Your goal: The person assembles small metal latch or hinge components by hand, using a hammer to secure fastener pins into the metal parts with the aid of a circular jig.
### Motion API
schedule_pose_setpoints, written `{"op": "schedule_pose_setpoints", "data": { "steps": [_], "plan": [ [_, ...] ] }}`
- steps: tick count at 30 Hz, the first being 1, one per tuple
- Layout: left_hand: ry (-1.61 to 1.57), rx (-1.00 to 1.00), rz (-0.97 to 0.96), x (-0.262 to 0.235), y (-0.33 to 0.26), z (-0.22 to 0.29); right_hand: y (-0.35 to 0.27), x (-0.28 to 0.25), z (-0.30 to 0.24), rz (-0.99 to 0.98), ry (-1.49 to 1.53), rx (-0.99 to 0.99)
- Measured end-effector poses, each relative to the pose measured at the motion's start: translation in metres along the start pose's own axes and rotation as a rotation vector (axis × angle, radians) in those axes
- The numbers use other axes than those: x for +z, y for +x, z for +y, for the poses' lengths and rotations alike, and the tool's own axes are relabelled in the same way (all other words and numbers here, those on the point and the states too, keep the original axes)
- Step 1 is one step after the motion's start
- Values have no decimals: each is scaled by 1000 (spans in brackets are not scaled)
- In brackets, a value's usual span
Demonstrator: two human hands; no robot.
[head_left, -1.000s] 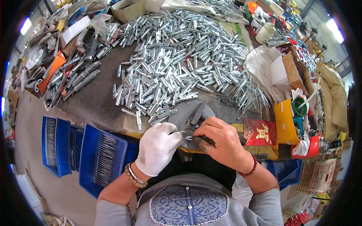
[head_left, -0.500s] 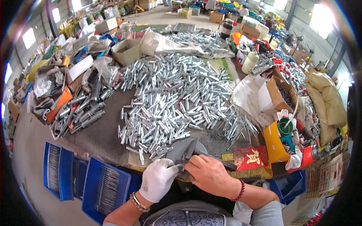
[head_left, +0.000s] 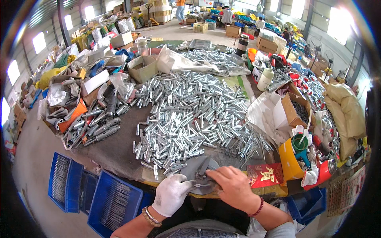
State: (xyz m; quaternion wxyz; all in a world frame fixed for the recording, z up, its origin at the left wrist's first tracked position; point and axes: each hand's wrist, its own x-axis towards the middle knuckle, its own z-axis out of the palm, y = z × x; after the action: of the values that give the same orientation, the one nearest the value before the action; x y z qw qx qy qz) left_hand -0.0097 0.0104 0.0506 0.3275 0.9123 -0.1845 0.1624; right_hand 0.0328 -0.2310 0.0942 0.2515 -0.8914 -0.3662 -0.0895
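Note:
My left hand [head_left: 173,194], in a white glove, pinches a small silver metal part [head_left: 198,185] between thumb and fingers. That part sits low over a round grey plate [head_left: 214,163] at the table's near edge. A dark metal fixture [head_left: 202,168] stands on the plate. Bare and wearing a beaded bracelet, my right hand [head_left: 234,188] curls over the right side of the plate. Its fingertips are at the fixture, and whatever they hold is hidden. Beyond both hands lies a wide heap of silver metal tubes [head_left: 190,115].
Thin metal rods [head_left: 254,142] lie right of the heap. A red printed envelope [head_left: 265,175] rests near the right hand. Blue bins [head_left: 113,202] of metal rods stand below left. An open carton [head_left: 297,105] and a yellow container [head_left: 289,154] are at right; tools [head_left: 99,129] pile up left.
The right hand has drawn away to the right from the left hand's fingertips. The small metal part now shows between them. The whole view has shifted, with more of the hall in sight.

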Motion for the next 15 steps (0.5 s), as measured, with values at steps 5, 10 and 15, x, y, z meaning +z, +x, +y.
{"op": "schedule_pose_setpoints", "data": {
  "steps": [5, 10, 15],
  "plan": [
    [-23, 11, 34, 2, -3, 0, -11, -9, 17, -136, -200, 141],
    [-20, 19, 57, 4, -8, 3, -19, -7, 17, -18, -27, 130],
    [52, 20, -4, 9, -7, -4, -36, -25, 2, -38, 33, 132]
  ]
}}
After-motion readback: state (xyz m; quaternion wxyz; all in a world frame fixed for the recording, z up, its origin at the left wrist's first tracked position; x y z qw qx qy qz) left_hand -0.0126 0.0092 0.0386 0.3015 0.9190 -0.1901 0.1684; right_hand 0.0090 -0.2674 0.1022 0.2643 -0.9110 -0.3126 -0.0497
